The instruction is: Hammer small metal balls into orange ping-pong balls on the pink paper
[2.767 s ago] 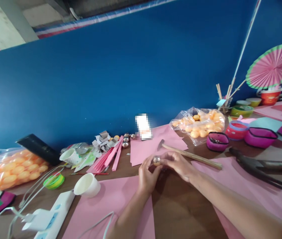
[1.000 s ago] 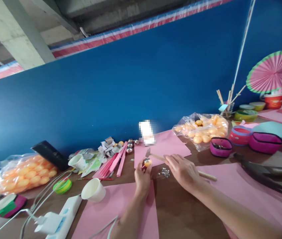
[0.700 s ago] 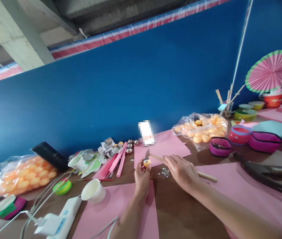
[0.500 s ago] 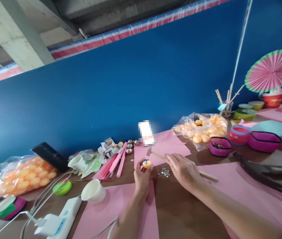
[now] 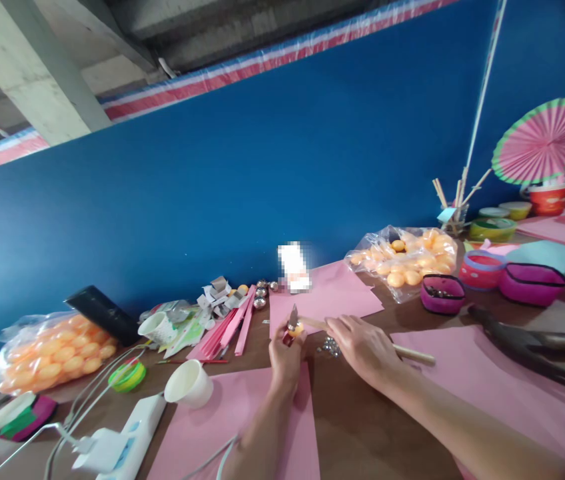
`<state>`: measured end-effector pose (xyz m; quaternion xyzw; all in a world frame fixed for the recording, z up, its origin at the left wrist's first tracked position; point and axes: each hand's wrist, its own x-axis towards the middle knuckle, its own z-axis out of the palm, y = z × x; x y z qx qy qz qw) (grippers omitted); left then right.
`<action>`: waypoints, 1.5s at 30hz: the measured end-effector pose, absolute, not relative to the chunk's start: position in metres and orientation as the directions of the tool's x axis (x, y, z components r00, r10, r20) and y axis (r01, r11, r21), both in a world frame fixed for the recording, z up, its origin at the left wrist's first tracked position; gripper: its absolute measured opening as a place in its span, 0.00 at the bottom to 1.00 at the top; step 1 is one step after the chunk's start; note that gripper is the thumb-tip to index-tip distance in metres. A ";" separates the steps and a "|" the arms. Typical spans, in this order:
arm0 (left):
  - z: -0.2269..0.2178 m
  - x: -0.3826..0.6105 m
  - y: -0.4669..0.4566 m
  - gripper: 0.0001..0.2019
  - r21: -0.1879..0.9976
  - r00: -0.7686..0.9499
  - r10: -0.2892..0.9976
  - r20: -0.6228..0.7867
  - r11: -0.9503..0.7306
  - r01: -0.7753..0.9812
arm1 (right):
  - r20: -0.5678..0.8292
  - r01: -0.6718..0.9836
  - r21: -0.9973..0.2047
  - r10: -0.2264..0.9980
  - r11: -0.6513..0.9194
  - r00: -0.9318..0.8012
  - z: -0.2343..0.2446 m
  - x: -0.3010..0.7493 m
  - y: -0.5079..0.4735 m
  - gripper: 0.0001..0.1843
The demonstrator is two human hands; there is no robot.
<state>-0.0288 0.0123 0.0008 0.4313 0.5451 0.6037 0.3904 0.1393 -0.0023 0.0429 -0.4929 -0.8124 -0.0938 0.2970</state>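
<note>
My left hand (image 5: 284, 357) grips an orange ball (image 5: 299, 330), probably a ping-pong ball, with shiny silver pieces covering part of its top. A small hammer (image 5: 415, 355) with a pale wooden handle is held in my right hand (image 5: 362, 345), fingers wrapped around the shaft. Its metal head is at the top of the ball; whether it touches I cannot tell. Between my hands lies a small heap of silver studs (image 5: 331, 347), partly hidden by my right fingers. Several finished-looking silver balls (image 5: 261, 293) sit farther back near the blue wall.
Bags of orange balls (image 5: 70, 353) stand left and back right (image 5: 412, 260). A white paper cup (image 5: 188, 385) and a power strip (image 5: 135, 433) with cables are at the left. Rightward lie magenta containers (image 5: 532, 285) and a large dark-headed hammer (image 5: 522, 343). Pink sheets (image 5: 242, 427) cover parts of the table.
The hammer's head has come down and slightly left, from above and right of the ball onto its top. My right hand moved a little left with it.
</note>
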 end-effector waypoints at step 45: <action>0.002 -0.025 0.012 0.24 0.922 -0.229 0.971 0.070 -0.151 -0.356 | 0.569 0.887 -0.220 0.792 0.407 -0.222 0.040 0.145 0.004 0.13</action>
